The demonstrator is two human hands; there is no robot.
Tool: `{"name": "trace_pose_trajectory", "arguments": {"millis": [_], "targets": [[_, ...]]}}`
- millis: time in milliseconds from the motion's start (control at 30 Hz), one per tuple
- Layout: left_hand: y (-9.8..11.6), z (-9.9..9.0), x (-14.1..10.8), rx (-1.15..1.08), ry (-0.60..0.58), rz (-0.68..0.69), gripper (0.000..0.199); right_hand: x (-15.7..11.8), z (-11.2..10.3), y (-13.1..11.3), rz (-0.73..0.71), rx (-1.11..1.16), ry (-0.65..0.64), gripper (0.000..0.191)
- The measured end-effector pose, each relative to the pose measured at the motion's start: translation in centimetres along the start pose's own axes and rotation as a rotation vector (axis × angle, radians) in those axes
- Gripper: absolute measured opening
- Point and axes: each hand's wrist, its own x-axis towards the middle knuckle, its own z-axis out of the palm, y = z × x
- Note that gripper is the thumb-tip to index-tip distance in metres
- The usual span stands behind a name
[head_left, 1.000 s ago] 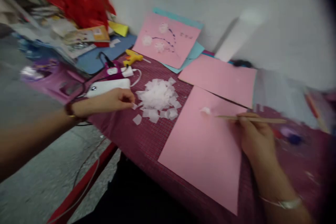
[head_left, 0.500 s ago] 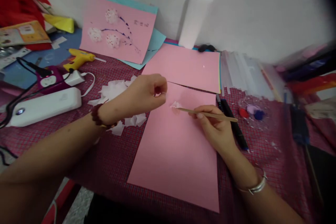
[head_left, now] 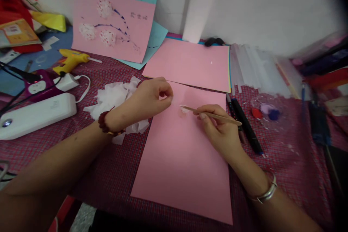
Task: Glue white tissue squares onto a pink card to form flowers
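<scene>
A pink sheet [head_left: 185, 159] lies on the table. My right hand [head_left: 220, 130] grips a thin wooden stick [head_left: 225, 118], whose tip touches a small white paper tuft [head_left: 184, 108] on the sheet's upper part. Beside the tuft is a faint wet-looking round mark. Over the sheet's upper left edge, my left hand [head_left: 154, 96] has thumb and index finger pinched together; what they hold, if anything, is too small to tell. White tissue pieces [head_left: 111, 98] are heaped to the left, partly behind my left wrist.
A pink card with white flowers [head_left: 119, 25] leans on the wall. At left are a yellow glue gun [head_left: 71, 61] and a white power strip [head_left: 40, 116]. More pink paper [head_left: 187, 63] lies behind. Markers [head_left: 247, 127] and a paint dish [head_left: 268, 112] are at right.
The view has shifted slightly. The stick's tip has moved a little up and left onto the white tuft. My left hand keeps its pinch.
</scene>
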Motion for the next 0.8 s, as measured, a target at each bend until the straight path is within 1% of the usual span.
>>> {"name": "trace_pose_trajectory", "arguments": {"millis": [100,167,300,367,433,500,600,800], "targets": [[-0.1,0.5,0.0,0.013,-0.026,0.015,0.013,0.0,0.0,0.1,0.022,0.04,0.01,0.01],[-0.5,1.1,0.0,0.083,-0.014,0.038,0.015,0.0,0.0,0.1,0.05,0.088,0.018,0.009],[-1.6,2.6,-0.6,0.444,0.085,0.162,0.02,0.2,0.0,0.0,0.114,0.195,0.067,0.006],[-1.7,3.2,-1.0,0.525,0.068,0.187,0.02,0.3,0.0,0.1,0.124,0.217,0.076,0.006],[-1.6,3.7,-1.4,0.447,0.013,0.141,0.018,0.3,-0.1,0.1,0.122,0.224,0.07,0.006],[-1.4,3.9,-1.7,0.296,-0.029,0.069,0.017,0.4,-0.1,0.2,0.118,0.231,0.063,0.006],[-1.3,3.8,-1.9,0.134,-0.056,0.029,0.016,0.4,0.0,0.3,0.116,0.247,0.065,0.006],[-1.4,3.3,-1.7,0.077,-0.101,0.01,0.017,0.4,-0.1,0.2,0.116,0.236,0.057,0.005]]}}
